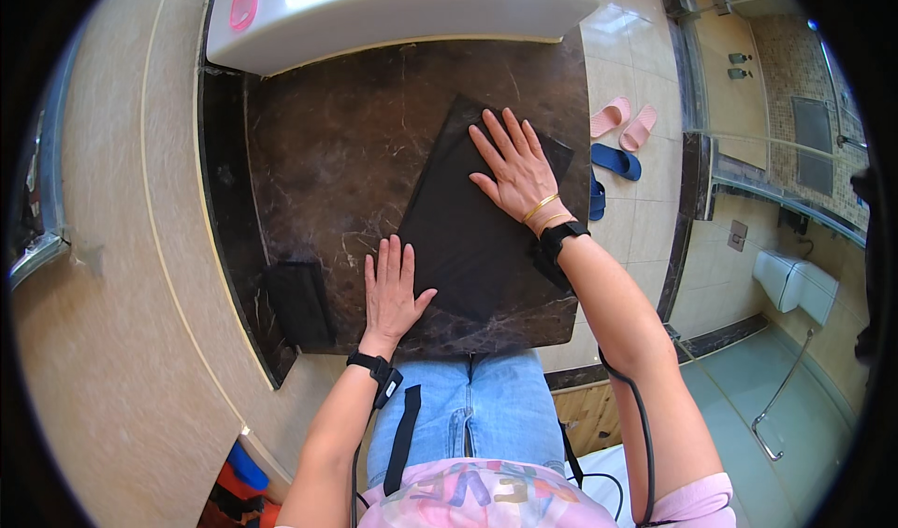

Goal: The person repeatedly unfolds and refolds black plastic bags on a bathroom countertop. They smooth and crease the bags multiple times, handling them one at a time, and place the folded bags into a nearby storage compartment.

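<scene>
A flat, folded black sheet (463, 247), perhaps a plastic bag or thin cloth, lies slantwise on a dark brown marble countertop (330, 149). My right hand (515, 167) rests palm down on its far right part, fingers spread. At the sheet's lower left edge is my left hand (394, 293), also flat, its thumb over the sheet and its other fingers over the marble. Neither hand grips anything. A smaller black folded piece (300, 303) lies by the wall to the left.
A white washbasin (421, 9) with a pink translucent plastic item (244, 5) stands at the countertop's back. On the floor to the right are pink slippers (610, 116) and blue slippers (616, 162). Farther right are a toilet (793, 282) and a glass partition (786, 212).
</scene>
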Motion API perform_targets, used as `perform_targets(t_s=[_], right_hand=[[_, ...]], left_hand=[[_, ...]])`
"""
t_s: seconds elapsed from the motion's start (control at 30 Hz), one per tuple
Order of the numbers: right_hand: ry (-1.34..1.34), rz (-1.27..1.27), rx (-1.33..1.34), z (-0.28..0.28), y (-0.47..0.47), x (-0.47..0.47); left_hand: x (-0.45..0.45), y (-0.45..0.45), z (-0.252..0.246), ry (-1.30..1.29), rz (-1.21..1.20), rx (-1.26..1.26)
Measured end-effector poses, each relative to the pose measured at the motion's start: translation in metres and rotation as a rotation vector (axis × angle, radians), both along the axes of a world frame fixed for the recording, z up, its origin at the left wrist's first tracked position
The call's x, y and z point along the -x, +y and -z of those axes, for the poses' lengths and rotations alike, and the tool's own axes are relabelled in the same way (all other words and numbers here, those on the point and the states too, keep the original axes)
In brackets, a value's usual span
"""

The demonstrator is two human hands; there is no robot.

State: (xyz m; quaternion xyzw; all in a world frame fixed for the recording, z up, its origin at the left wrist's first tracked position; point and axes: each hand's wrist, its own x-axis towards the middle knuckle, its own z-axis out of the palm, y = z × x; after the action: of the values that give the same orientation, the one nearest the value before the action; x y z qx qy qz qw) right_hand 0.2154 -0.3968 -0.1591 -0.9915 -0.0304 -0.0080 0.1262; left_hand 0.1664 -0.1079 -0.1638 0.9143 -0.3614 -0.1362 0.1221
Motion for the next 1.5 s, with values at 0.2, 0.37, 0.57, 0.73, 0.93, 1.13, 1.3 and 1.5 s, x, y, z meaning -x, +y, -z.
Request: perform_targets(t_s=[0.2,0.37,0.57,0.73,0.93,1.13,1.3,1.5], right_hand=[[-0.015,0.011,0.026,0.001,0.001,-0.001],[-0.02,0.003,0.005,0.002,0.0,0.0],[-0.027,0.003,0.011,0.003,0.0,0.001],[0.025,-0.014,0.031,0.0,-0.002,-0.001],[-0.016,-0.298,-0.18,-0.008,0.034,0.015],[-0.007,-0.419,-0.181,0.002,0.038,0.006],[-0.052,-0.327,-0.075,0.008,0.014,-0.026],[-0.076,-0.204,-0.028,0.007,0.008,-0.047]], left_hand=[[0.019,-0.019,-0.012,0.067,0.067,0.021],[0.042,-0.06,-0.011,0.189,0.392,0.058],[0.053,-0.009,-0.024,0.236,0.524,-0.028],[0.031,0.001,-0.034,0.238,0.407,0.006],[0.002,-0.028,-0.017,0.186,0.247,0.03],[0.006,-0.031,-0.006,0.126,0.226,0.028],[0.006,-0.03,-0.006,0.132,0.23,0.039],[0.004,-0.031,-0.011,0.152,0.224,0.025]])
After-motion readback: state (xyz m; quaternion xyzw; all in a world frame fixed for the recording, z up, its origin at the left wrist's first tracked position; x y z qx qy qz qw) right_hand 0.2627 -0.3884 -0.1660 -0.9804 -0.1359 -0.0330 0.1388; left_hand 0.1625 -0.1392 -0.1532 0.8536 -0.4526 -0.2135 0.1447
